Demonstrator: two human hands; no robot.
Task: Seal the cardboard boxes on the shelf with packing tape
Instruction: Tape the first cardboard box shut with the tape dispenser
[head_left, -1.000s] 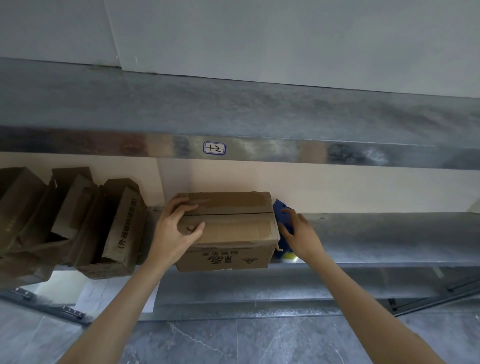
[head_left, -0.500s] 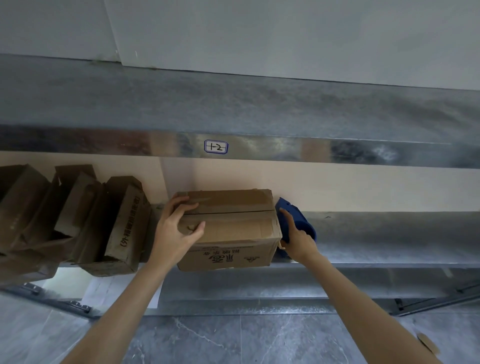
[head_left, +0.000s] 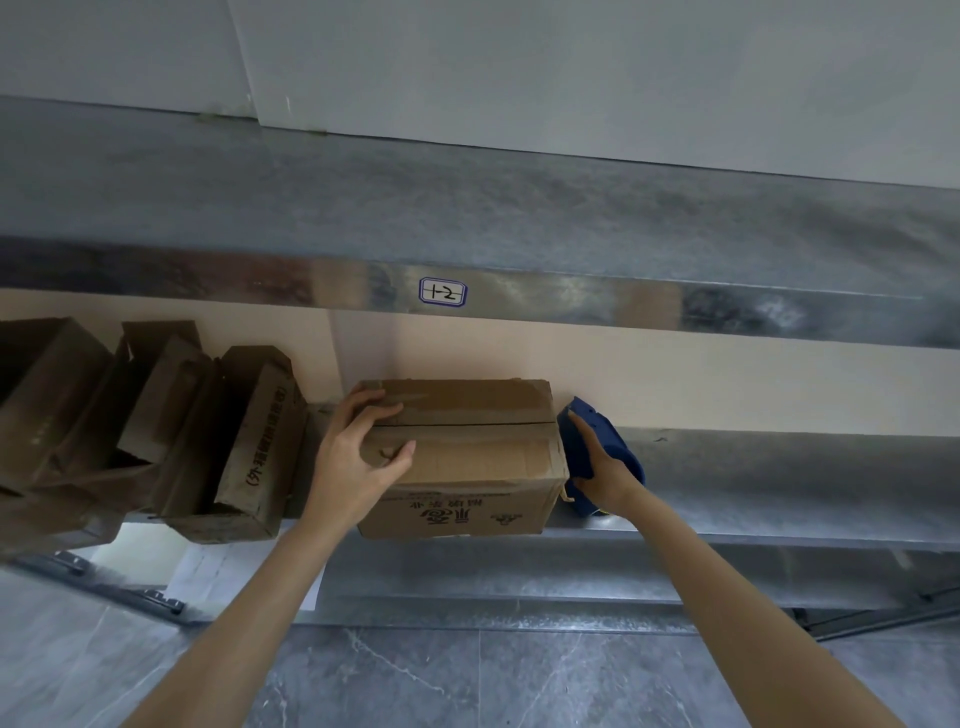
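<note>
Pinning the box (head_left: 467, 462) at its left end with left hand (head_left: 358, 457): fingers bent over far flap, thumb on near flap, seam closed between them. Gripping blue tape dispenser (head_left: 621, 447) with right hand (head_left: 597, 475), forefinger laid along its top, just beside box's right end, low on the shelf (head_left: 779, 483). Sits mid-shelf, right at the front edge, printing upside down. No fresh tape to make out on the seam, only old tape marks on the flaps.

Judged risks:
- Shoving box sideways when dragging dispenser across, with only one hand pinning it on slick-looking metal.
- Tipping it off the front lip by pulling toward the body.
- Springing flaps open by lifting left hand early.
- Starting tape off the seam, given the low, awkward reach from the right end.
- Running into left fingers lying across the tape path; worth shifting before the pass.
- Snagging tape on the torn near-flap corner and wrinkling it.

Cannot tell state of tape end on dispenser.

Leaning open boxes (head_left: 244, 447) at left apparently untaped, near enough to get knocked.
</note>
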